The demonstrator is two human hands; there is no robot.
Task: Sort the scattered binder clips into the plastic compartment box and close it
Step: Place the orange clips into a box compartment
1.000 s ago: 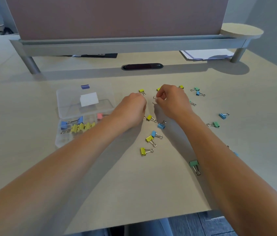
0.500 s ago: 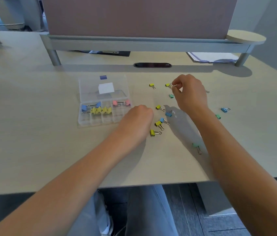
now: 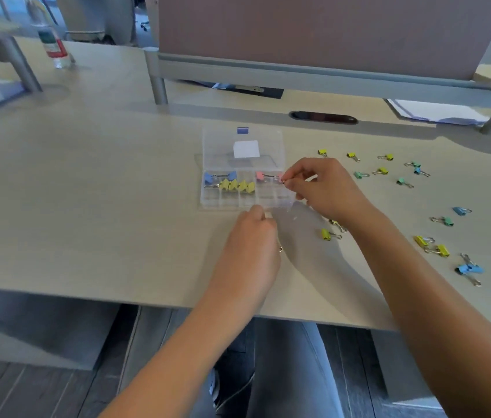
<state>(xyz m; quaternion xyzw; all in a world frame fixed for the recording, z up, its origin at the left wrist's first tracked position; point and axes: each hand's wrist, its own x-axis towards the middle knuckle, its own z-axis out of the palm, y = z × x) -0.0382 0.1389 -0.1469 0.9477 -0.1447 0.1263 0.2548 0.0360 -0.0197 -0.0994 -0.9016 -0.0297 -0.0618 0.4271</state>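
Observation:
The clear plastic compartment box lies open on the desk, its lid folded flat behind it. Its compartments hold blue clips, yellow clips and pink clips. My right hand is at the box's right end, its fingertips pinching a wire-handled clip beside a pink one; its colour is hidden. My left hand is curled just in front of the box, with a wire loop showing under it. Several yellow, green and blue clips lie scattered to the right.
A water bottle stands far back left. Papers lie under the partition rail at the back right. A dark cable slot sits behind the box. The desk's front edge runs just below my left hand.
My right hand came left from the scattered clips to the box's right end. My left hand moved up to the box's front edge. The camera view swung left.

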